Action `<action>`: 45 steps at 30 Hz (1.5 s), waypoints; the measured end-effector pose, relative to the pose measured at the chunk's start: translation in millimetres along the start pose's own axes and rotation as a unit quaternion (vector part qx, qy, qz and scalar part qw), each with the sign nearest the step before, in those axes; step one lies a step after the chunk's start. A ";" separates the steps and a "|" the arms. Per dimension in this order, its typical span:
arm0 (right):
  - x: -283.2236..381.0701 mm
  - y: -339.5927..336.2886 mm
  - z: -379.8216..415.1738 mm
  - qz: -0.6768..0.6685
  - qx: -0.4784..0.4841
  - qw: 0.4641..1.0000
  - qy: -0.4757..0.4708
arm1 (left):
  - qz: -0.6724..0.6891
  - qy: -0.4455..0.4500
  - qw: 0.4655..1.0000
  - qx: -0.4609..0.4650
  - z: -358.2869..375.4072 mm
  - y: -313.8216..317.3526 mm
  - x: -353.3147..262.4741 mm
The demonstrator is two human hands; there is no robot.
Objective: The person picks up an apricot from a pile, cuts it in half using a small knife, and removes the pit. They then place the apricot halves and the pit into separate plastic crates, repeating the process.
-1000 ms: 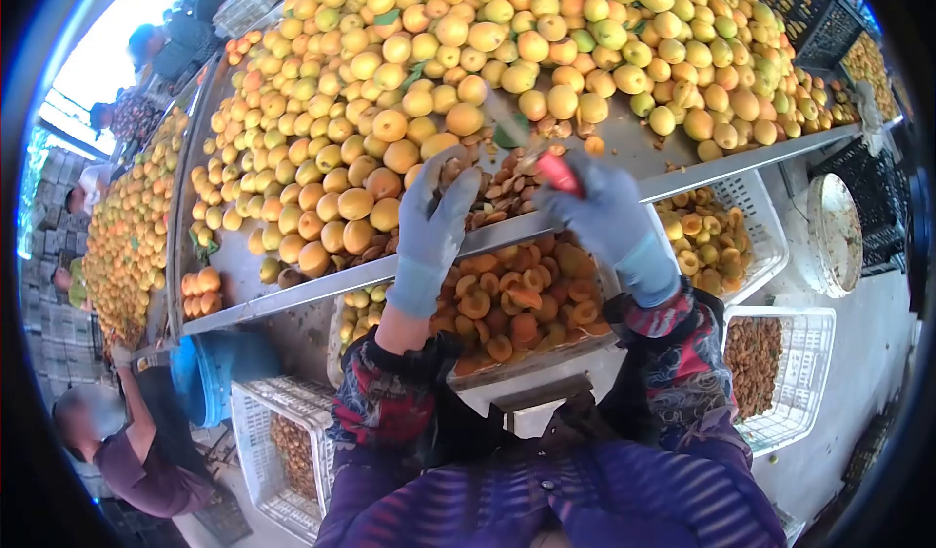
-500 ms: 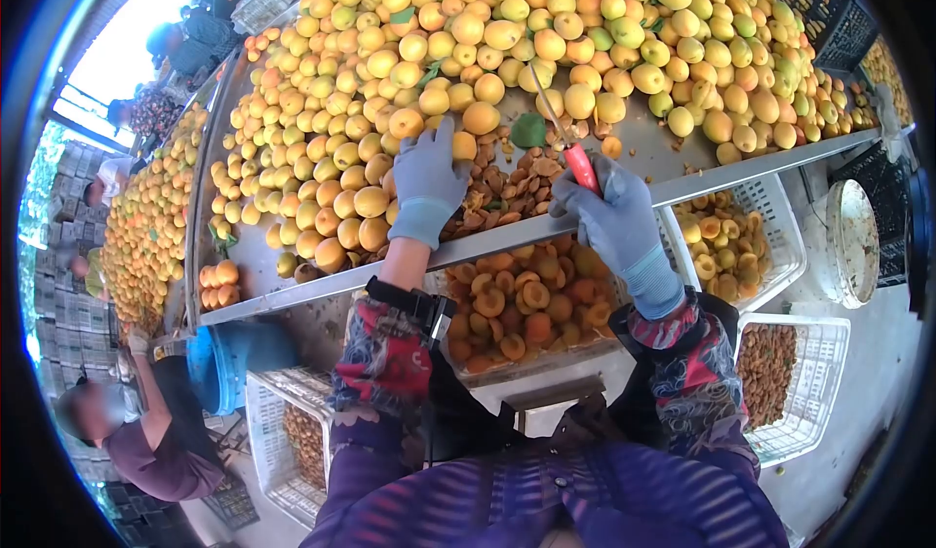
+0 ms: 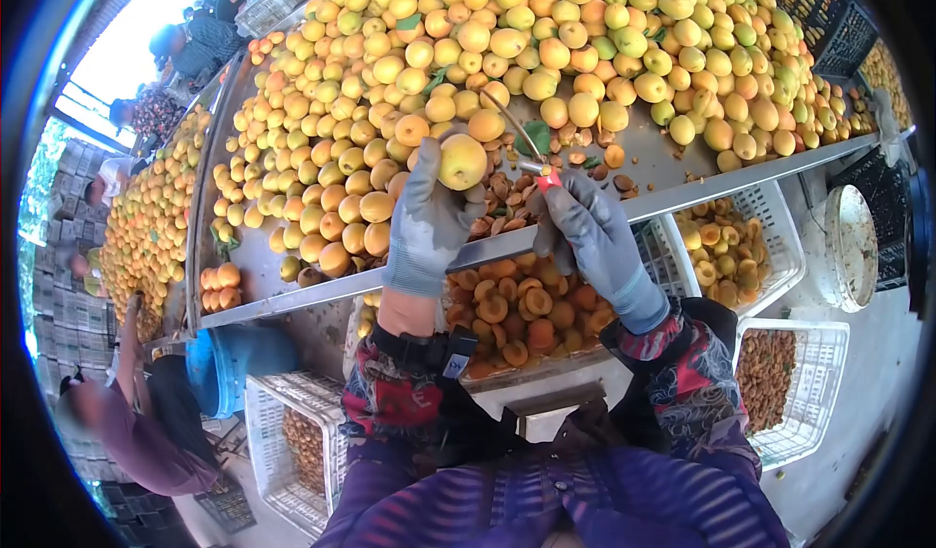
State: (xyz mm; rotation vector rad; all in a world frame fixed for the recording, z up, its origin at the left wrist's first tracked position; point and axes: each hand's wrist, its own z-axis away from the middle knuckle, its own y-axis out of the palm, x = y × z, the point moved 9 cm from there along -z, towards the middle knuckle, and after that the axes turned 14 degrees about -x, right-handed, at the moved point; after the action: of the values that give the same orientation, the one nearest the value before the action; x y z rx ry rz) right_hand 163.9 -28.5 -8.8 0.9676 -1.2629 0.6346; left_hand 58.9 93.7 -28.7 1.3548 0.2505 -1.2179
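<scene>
My left hand, in a grey-blue glove, is closed around a yellow apricot just above the front edge of the metal table. In my gloved right hand is a knife with a red handle; its thin blade points up and to the left, near the apricot but apart from it. Behind the hands lies a heap of whole apricots. Brown apricot pits are scattered on the table between my hands. Below the edge, halved apricots fill a container.
The table's metal rim runs across in front of me. To the right stand a white crate of halved apricots, a crate of pits and a white bucket. On the left are a blue bucket, another crate and a seated person.
My left hand has lifted an apricot from the heap and turned toward me with it. My right hand has moved slightly left and down, and the knife now slants more to the left.
</scene>
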 end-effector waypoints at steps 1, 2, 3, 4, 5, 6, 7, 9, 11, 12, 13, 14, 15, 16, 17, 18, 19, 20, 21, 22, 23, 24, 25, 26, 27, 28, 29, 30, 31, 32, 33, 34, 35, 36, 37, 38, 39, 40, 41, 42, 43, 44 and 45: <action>-0.8 1.4 0.3 0.004 0.000 1.000 0.001 | 0.004 -0.001 1.000 0.000 3.2 0.8 2.6; 1.3 2.5 0.0 0.005 -0.007 1.000 -0.016 | -0.009 -0.004 1.000 -0.005 7.1 1.3 5.6; 3.3 3.5 -0.3 0.006 -0.013 0.999 -0.033 | -0.022 -0.006 1.000 -0.011 8.7 0.8 7.9; 0.4 5.4 -1.2 0.009 -0.013 0.999 -0.033 | -0.011 -0.041 0.999 -0.005 7.7 0.1 14.8; -1.6 7.3 -2.1 -0.005 -0.012 0.999 -0.040 | -0.008 -0.042 0.999 -0.006 10.3 2.3 16.3; -1.9 8.7 -2.5 -0.019 -0.010 0.999 -0.048 | -0.016 -0.026 0.999 -0.024 16.2 7.0 14.3; 0.3 9.7 -2.0 -0.016 -0.009 0.999 -0.047 | -0.024 -0.010 0.999 -0.042 18.9 7.9 12.2; 3.5 20.1 1.2 -0.013 0.037 0.999 -0.016 | -0.042 -0.012 0.999 -0.017 15.5 5.5 16.1; 7.2 22.6 2.9 0.002 0.060 0.998 -0.029 | -0.061 -0.013 0.998 0.006 16.9 4.3 16.3; 9.3 26.4 4.3 0.015 0.081 0.996 -0.044 | -0.089 -0.003 0.996 0.003 19.9 3.5 12.8; 9.2 28.0 4.0 0.015 0.083 0.995 -0.044 | -0.116 0.007 0.993 -0.001 22.1 3.3 9.6; 7.1 29.6 3.8 0.030 0.085 0.995 -0.036 | -0.116 0.007 0.993 -0.002 23.5 5.0 8.6; 4.8 30.4 3.8 0.046 0.087 0.995 -0.027 | -0.108 0.003 0.994 -0.020 24.0 4.9 9.2; -0.1 29.8 2.9 0.047 0.087 0.995 -0.027 | -0.100 -0.001 0.994 -0.037 24.0 3.5 10.5; -6.7 28.7 1.1 0.057 0.087 0.994 -0.046 | -0.099 -0.001 0.994 -0.037 23.9 3.0 12.2; -10.9 28.3 -0.2 0.066 0.086 0.992 -0.065 | -0.098 0.004 0.994 -0.040 23.6 1.3 13.0; -14.2 29.6 -0.3 0.067 0.087 0.992 -0.065 | -0.097 0.009 0.994 -0.042 23.7 0.0 12.9; -0.3 26.6 1.0 0.117 0.041 0.977 -0.174 | -0.096 0.009 0.994 -0.043 24.2 -0.3 12.2; 13.4 24.9 6.2 0.164 -0.006 0.946 -0.280 | -0.133 0.034 0.990 -0.042 25.0 0.5 8.5; 10.8 26.6 5.3 0.164 -0.006 0.946 -0.280 | -0.170 0.059 0.983 -0.040 25.8 1.5 5.5; 3.4 29.1 1.8 0.172 0.003 0.952 -0.252 | -0.170 0.059 0.983 -0.040 25.9 1.2 5.9; -4.2 30.9 -1.0 0.180 0.012 0.958 -0.224 | -0.181 0.080 0.979 -0.049 25.9 -0.5 3.4; -7.2 31.3 -0.7 0.181 0.012 0.958 -0.224 | -0.192 0.100 0.975 -0.058 25.7 -2.1 0.9; -15.1 31.5 -1.2 0.202 0.012 0.958 -0.202 | -0.192 0.100 0.975 -0.058 24.4 -2.4 2.3; -21.4 31.5 -2.1 0.224 0.013 0.958 -0.180 | -0.173 0.109 0.976 -0.076 22.4 -5.8 1.5; -21.7 32.8 -2.1 0.225 0.014 0.958 -0.179 | -0.154 0.116 0.976 -0.095 21.1 -9.2 0.8; -20.0 33.9 -2.1 0.215 0.006 0.959 -0.184 | -0.154 0.115 0.977 -0.096 20.2 -9.5 2.2; -17.9 34.8 -2.3 0.204 -0.002 0.960 -0.190 | -0.144 0.135 0.977 -0.080 20.2 -6.1 -0.2; -17.2 36.6 -2.9 0.204 -0.002 0.960 -0.190 | -0.132 0.154 0.977 -0.064 21.1 -2.9 -3.2; -15.4 37.3 -3.9 0.219 -0.009 0.956 -0.196 | -0.132 0.154 0.977 -0.064 21.2 -2.5 -2.9; -13.7 37.5 -4.2 0.233 -0.016 0.951 -0.203 | -0.142 0.181 0.971 -0.061 22.9 -0.9 -6.9; -12.6 38.1 -3.7 0.232 -0.016 0.951 -0.202 | -0.151 0.208 0.965 -0.059 24.9 0.6 -11.0; -14.4 38.3 -3.9 0.255 -0.018 0.948 -0.190 | -0.152 0.208 0.965 -0.058 24.2 0.1 -10.8; -16.5 38.6 -4.6 0.278 -0.019 0.944 -0.178 | -0.164 0.203 0.963 -0.068 22.0 -2.4 -9.6; -20.8 39.6 -7.7 0.278 -0.019 0.943 -0.179 | -0.175 0.199 0.961 -0.077 20.5 -4.6 -9.2; -28.2 37.4 -13.5 0.190 -0.023 0.968 -0.162 | -0.174 0.200 0.961 -0.077 20.7 -5.1 -11.8; -29.7 35.1 -17.3 0.101 -0.027 0.984 -0.144 | -0.154 0.164 0.973 -0.058 19.7 -3.0 -9.6; -28.1 32.9 -16.1 0.101 -0.027 0.984 -0.146 | -0.135 0.126 0.982 -0.038 19.5 1.2 -6.3; -32.5 29.4 -14.6 0.024 -0.019 0.996 -0.079 | -0.135 0.127 0.982 -0.036 22.0 5.8 -8.6; -35.2 26.6 -13.4 -0.053 -0.010 0.998 -0.012 | -0.142 0.144 0.979 -0.006 26.9 16.7 -13.0; -27.6 20.9 -13.2 -0.054 -0.012 0.998 -0.015 | -0.148 0.160 0.976 0.024 29.5 26.4 -15.6; -34.4 26.3 -8.0 -0.115 0.047 0.988 0.092 | -0.173 0.188 0.966 0.032 26.2 26.8 -15.9; -39.9 35.2 1.6 -0.173 0.107 0.959 0.199 | -0.173 0.186 0.967 0.033 25.2 24.5 -18.0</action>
State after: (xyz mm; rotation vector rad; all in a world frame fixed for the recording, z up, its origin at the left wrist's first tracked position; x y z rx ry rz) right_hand 124.6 -8.7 -38.7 1.1398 -0.6577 0.6561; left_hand 57.9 76.2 6.6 1.6425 0.7431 -1.2547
